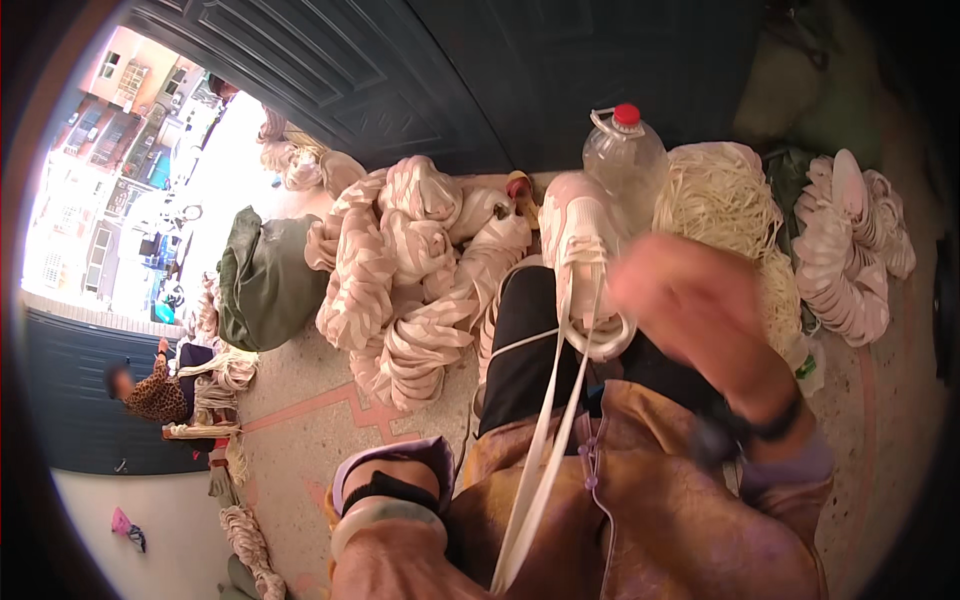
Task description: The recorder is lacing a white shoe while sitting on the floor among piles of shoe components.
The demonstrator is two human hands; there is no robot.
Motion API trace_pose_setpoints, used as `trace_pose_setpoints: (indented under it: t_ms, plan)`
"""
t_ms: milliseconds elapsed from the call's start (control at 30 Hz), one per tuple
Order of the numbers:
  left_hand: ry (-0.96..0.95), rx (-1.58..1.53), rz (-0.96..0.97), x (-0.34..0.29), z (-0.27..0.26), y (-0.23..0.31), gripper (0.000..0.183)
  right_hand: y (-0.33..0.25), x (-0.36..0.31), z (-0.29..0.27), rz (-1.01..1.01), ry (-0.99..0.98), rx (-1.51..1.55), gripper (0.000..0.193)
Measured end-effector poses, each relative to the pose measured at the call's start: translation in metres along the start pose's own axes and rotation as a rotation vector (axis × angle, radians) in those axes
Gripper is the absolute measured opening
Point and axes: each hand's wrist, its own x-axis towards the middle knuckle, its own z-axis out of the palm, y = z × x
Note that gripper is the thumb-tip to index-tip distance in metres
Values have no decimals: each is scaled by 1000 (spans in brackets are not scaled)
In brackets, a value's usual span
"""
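Observation:
Between my knees stands a pale pinkish-white, shoe-shaped thing (580, 225), rounded at its far end, with cords across its middle and a white loop at its near end. From it two flat cream strips (547, 440) run taut toward me and down to my left hand (410, 562). That hand is low in the picture, its fingers cut off by the lower edge; the straight strips end at its grip. Smeared by motion, my right hand (690, 295) is just right of the shoe-shaped thing, its fingers unreadable. A thin white cord (525, 343) crosses my dark trouser leg.
Beyond my knees lie twisted pinkish-white bundles (410, 260), a clear jug (625, 155) with a red cap and a pile of cream strands (718, 195). A green sack (265, 280) sits left, a coiled bundle (850, 265) right. Another person (160, 395) sits far left by a doorway.

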Motion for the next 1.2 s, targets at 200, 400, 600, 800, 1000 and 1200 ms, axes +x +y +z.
trace_pose_setpoints:
  t_ms: [200, 400, 600, 800, 1000, 1200]
  plan:
    - [-32, -14, -2, 5, 23, -5, 21, 177, 3, -11, 32, 93, -459, 15]
    - [-11, -12, -17, 6, 13, -8, 21, 188, 8, -5, -142, 10, -853, 19]
    - [32, -5, -30, 14, 6, -16, 20, 191, 12, -1, -138, -36, -908, 10]
    - [64, -5, -43, 16, -1, -20, 20, 202, 10, -7, -243, 44, -785, 7]
    - [95, 1, -47, 17, -10, -21, 20, 215, -1, -17, -169, 26, -624, 5]
    - [115, 20, -38, 16, -12, -16, 20, 206, -4, -24, -131, -76, -674, 6]
